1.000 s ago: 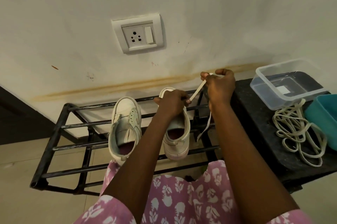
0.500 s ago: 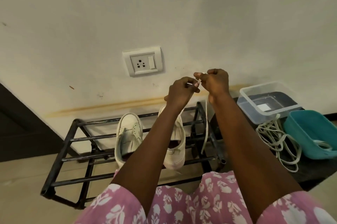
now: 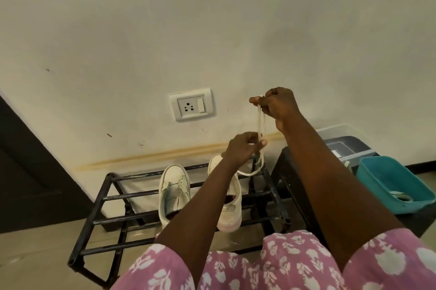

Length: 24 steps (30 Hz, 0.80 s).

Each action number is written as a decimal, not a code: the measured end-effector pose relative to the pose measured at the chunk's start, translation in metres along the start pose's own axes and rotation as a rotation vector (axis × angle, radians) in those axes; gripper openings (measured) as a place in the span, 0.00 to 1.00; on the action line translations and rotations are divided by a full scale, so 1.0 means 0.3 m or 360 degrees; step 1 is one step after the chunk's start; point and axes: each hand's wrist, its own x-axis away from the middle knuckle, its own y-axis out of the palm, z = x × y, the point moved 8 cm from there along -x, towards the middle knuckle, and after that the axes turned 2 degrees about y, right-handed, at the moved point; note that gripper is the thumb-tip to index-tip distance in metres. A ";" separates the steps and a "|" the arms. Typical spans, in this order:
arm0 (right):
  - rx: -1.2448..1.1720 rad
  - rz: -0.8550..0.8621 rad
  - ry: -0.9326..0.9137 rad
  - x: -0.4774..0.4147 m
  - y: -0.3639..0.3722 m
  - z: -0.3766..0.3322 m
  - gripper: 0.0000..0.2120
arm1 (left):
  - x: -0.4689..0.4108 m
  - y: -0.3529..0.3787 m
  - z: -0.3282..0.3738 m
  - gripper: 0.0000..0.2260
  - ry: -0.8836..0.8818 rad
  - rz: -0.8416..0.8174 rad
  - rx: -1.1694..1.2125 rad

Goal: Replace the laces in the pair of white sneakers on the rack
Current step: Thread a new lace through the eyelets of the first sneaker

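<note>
The right hand was held up before the wall, fingers curled, pinching the top of a white lace. The lace hung doubled down to the left hand, which pinched it lower, a slack loop trailing beneath. Both white sneakers stood side by side on the black metal rack, toes to the wall, one partly hidden behind the left forearm; a teal tub sat near the rack.

My one feed comes from the wide-angle camera worn on the person's head, facing forward and down at a pale wall and the shoe rack standing against it. It sits close in: both forearms reach up from the bottom edge. The wall fills the upper half, and the rack lies low and centre.
</note>
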 end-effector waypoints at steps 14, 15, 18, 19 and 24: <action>-0.0146 0.0032 -0.0111 -0.017 -0.004 -0.090 0.15 | -0.021 0.028 -0.038 0.09 -0.0083 -0.0015 -0.0288; -0.0139 0.0037 -0.0121 -0.020 -0.008 -0.106 0.15 | -0.025 0.040 -0.056 0.10 -0.0099 -0.0046 -0.0395; -0.0191 0.0032 -0.0144 -0.026 -0.015 -0.155 0.16 | -0.037 0.054 -0.088 0.11 -0.0121 -0.0093 -0.0800; -0.0215 0.0029 -0.0164 -0.027 -0.019 -0.178 0.16 | -0.042 0.061 -0.094 0.11 -0.0111 -0.0125 -0.0882; -0.0217 0.0027 -0.0278 -0.025 -0.037 -0.302 0.15 | -0.042 0.075 -0.134 0.11 -0.0154 -0.0179 -0.0924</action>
